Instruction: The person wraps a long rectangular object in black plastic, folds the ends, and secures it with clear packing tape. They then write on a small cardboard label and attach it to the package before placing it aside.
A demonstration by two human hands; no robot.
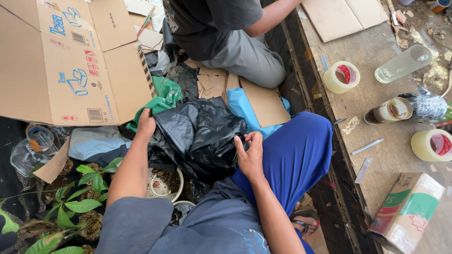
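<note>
Both hands are gripping a black plastic bag (197, 136) lying between the knees: the left hand (146, 124) is closing on its upper-left edge beside green plastic (162, 99), and the right hand (249, 153) is pinching its right edge. Tape rolls (342, 76) are sitting on the bench (376, 150).
</note>
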